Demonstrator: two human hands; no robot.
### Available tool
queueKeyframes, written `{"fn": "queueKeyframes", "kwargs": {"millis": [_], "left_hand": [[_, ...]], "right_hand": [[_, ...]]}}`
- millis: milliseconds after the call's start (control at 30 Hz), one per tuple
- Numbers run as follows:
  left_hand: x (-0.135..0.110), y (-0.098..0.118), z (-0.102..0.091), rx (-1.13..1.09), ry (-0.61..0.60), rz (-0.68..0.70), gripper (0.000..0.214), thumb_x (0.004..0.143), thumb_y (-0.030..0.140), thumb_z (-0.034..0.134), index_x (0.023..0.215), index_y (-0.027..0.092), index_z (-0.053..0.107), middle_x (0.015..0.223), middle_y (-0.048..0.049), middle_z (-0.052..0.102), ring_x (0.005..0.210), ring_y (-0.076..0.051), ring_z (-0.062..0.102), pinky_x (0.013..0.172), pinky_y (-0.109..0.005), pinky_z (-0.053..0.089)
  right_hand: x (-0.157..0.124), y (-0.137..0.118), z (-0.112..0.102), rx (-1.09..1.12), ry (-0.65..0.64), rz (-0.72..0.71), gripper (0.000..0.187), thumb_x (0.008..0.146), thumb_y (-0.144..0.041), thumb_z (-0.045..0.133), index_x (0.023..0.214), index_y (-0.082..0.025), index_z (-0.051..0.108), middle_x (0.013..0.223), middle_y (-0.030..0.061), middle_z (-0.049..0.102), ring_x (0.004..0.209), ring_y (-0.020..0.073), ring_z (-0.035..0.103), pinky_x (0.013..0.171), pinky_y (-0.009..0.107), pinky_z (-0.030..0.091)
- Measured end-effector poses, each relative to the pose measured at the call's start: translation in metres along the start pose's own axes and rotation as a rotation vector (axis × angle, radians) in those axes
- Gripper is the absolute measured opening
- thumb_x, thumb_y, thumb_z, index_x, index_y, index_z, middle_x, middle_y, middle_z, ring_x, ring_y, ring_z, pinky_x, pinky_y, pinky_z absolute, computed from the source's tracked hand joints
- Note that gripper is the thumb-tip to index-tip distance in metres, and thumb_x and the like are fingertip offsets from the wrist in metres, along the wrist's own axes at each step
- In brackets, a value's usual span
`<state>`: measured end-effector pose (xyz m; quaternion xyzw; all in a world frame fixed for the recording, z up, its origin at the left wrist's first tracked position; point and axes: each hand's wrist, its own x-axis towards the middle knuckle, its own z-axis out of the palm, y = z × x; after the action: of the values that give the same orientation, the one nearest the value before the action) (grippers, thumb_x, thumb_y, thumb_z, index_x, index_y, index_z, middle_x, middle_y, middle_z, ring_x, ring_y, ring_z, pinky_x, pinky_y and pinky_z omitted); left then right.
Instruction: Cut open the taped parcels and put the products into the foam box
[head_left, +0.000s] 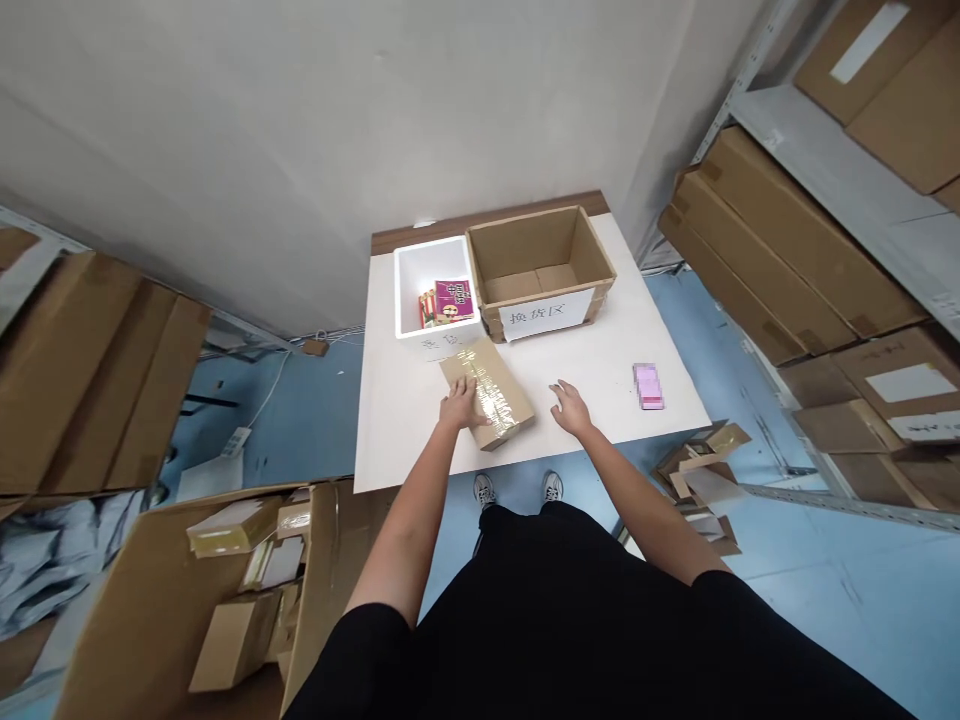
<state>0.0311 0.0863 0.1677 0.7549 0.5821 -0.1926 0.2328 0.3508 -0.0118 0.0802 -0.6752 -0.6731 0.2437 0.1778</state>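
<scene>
A taped brown cardboard box (510, 392) lies at an angle near the front of the white-topped table (401, 430). My left hand (459, 403) grips its left side, fingers over the top face. Clear shiny tape with marks runs along the top. To the right of the box, my right hand (571, 408) is just above the table, fingers apart and nothing in them. Behind the box stand a white foam bin (401, 290) with several colourful packets (453, 300) inside, and an open cardboard carton (491, 320) with a handwritten paper label (546, 314).
A phone with a pink screen (649, 387) lies at the table's right. A large carton (112, 600) holding several parcels stands at lower left. Shelves with brown boxes (757, 250) flank the right, and more boxes (97, 370) the left. Opened cardboard (705, 465) sits beside the table.
</scene>
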Motion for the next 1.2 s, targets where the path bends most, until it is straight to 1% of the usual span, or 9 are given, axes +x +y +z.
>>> {"fn": "queueKeyframes", "kwargs": {"millis": [133,267,500,633,700,833,933,1067,1200], "left_hand": [[-0.006,0.013,0.016,0.019,0.003,-0.102,0.138,0.067,0.080,0.079,0.171,0.032,0.001,0.179,-0.0110,-0.004,0.165,-0.037,-0.001,0.122,-0.057,0.037],[-0.012,0.027,0.026,0.032,0.025,-0.183,0.139,0.067,0.082,0.077,0.171,0.029,0.001,0.180,-0.0114,-0.003,0.165,-0.037,0.002,0.120,-0.056,0.039],[-0.022,0.039,0.026,0.011,0.030,-0.210,0.132,0.071,0.083,0.073,0.171,0.033,0.004,0.180,-0.0077,0.000,0.164,-0.038,0.004,0.121,-0.056,0.036],[-0.022,0.048,0.032,-0.034,0.065,-0.250,0.130,0.071,0.085,0.072,0.171,0.034,0.007,0.180,-0.0071,0.001,0.164,-0.038,0.003,0.121,-0.056,0.036],[-0.021,0.053,0.035,-0.053,0.076,-0.255,0.129,0.071,0.085,0.071,0.171,0.033,0.008,0.180,-0.0083,0.002,0.164,-0.039,0.002,0.122,-0.056,0.034],[-0.020,0.054,0.036,-0.083,0.071,-0.212,0.131,0.070,0.084,0.074,0.171,0.030,0.011,0.179,-0.0132,0.004,0.163,-0.042,0.003,0.122,-0.060,0.032],[-0.020,0.039,0.032,-0.106,0.070,-0.127,0.125,0.072,0.078,0.077,0.170,0.028,0.016,0.178,-0.0146,0.012,0.161,-0.041,0.012,0.121,-0.058,0.033],[-0.017,0.003,0.018,-0.118,0.108,0.008,0.105,0.082,0.062,0.076,0.168,0.029,0.025,0.175,-0.0114,0.026,0.158,-0.035,0.024,0.122,-0.051,0.034],[-0.009,-0.029,0.011,-0.115,0.087,0.038,0.120,0.076,0.074,0.075,0.170,0.029,0.017,0.179,-0.0109,0.007,0.164,-0.036,0.002,0.128,-0.053,0.023]], "right_hand": [[0.003,0.049,-0.006,-0.081,-0.184,0.386,0.057,0.096,-0.029,0.060,0.151,-0.014,0.054,0.146,0.0192,0.061,0.135,0.0304,0.058,0.112,0.037,0.046],[0.009,0.071,0.013,-0.045,-0.359,0.493,0.053,0.095,-0.038,0.066,0.142,-0.015,0.058,0.134,0.0180,0.069,0.121,0.0273,0.068,0.097,0.031,0.052],[0.024,0.060,0.038,0.091,-0.249,0.613,0.048,0.093,-0.019,0.060,0.140,-0.010,0.054,0.118,0.0187,0.075,0.097,0.0247,0.077,0.081,0.030,0.057],[0.056,0.023,0.014,0.352,-0.037,0.390,0.065,0.097,-0.020,0.048,0.160,-0.020,0.033,0.121,0.0097,0.075,0.076,0.0168,0.075,0.080,0.030,0.060],[0.074,-0.016,0.003,0.406,0.003,0.163,0.074,0.096,-0.021,0.049,0.166,-0.026,0.025,0.128,0.0078,0.073,0.085,0.0189,0.075,0.089,0.035,0.060],[0.099,-0.108,0.016,0.349,-0.060,-0.171,0.063,0.100,-0.026,0.048,0.162,-0.029,0.040,0.147,0.0065,0.064,0.124,0.0246,0.066,0.109,0.041,0.052],[0.104,-0.152,0.038,0.229,-0.112,-0.163,0.060,0.100,-0.022,0.046,0.160,-0.026,0.045,0.153,0.0069,0.060,0.133,0.0248,0.061,0.116,0.042,0.047],[0.101,-0.168,0.048,0.055,-0.147,-0.098,0.059,0.100,-0.019,0.045,0.159,-0.023,0.046,0.151,0.0092,0.061,0.129,0.0254,0.063,0.113,0.040,0.048],[0.093,-0.179,0.042,-0.098,-0.162,-0.050,0.057,0.103,-0.019,0.040,0.160,-0.023,0.045,0.146,0.0113,0.064,0.123,0.0255,0.065,0.107,0.038,0.051]]}}
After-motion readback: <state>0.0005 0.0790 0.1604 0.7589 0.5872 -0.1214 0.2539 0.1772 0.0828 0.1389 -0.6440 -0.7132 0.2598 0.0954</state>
